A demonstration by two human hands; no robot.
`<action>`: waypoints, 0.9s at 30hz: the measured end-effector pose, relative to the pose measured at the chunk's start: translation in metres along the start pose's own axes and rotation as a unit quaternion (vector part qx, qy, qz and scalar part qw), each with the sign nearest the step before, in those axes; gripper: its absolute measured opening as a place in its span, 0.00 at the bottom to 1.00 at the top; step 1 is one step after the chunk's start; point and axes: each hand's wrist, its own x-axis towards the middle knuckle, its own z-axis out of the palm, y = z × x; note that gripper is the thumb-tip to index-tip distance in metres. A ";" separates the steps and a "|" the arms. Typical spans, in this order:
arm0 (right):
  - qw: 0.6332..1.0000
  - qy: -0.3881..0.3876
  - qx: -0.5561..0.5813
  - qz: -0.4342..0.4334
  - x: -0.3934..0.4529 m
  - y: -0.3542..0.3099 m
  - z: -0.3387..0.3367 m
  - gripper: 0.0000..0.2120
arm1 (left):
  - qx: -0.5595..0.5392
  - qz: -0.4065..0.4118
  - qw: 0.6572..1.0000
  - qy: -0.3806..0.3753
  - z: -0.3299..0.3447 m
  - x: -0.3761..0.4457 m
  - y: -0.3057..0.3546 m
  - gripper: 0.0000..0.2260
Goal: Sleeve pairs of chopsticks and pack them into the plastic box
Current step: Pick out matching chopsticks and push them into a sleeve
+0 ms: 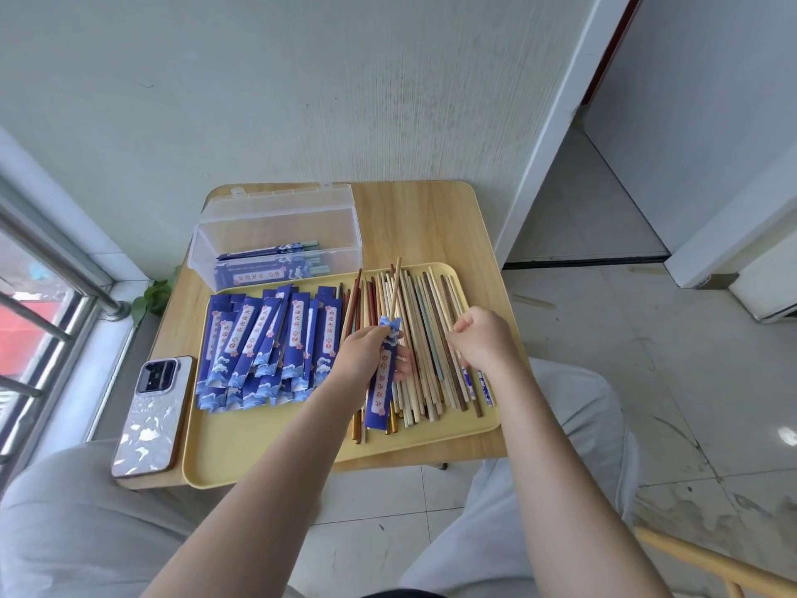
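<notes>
Left hand [366, 351] gripping sleeve [381, 381], box [276, 235] holding sleeved pairs [271, 265]

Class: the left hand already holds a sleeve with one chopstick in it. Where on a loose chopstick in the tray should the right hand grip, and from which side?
Grip a loose chopstick near its close end, coming from above with the right hand. The sticks lie flat, side by side, in the tray, so only their tops are exposed; a near-end grip leaves length to slide into the sleeve held by the left hand.

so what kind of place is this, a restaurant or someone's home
Hard to say; probably a plain room indoors, not a dining area. A small wooden table stands against a bare wall, beside a barred window, on a tiled floor.
</notes>
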 end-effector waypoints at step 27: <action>0.990 -0.024 -0.118 -0.076 0.001 0.017 0.016 0.05 | 0.022 -0.005 1.000 0.014 -0.001 0.008 -0.013 0.10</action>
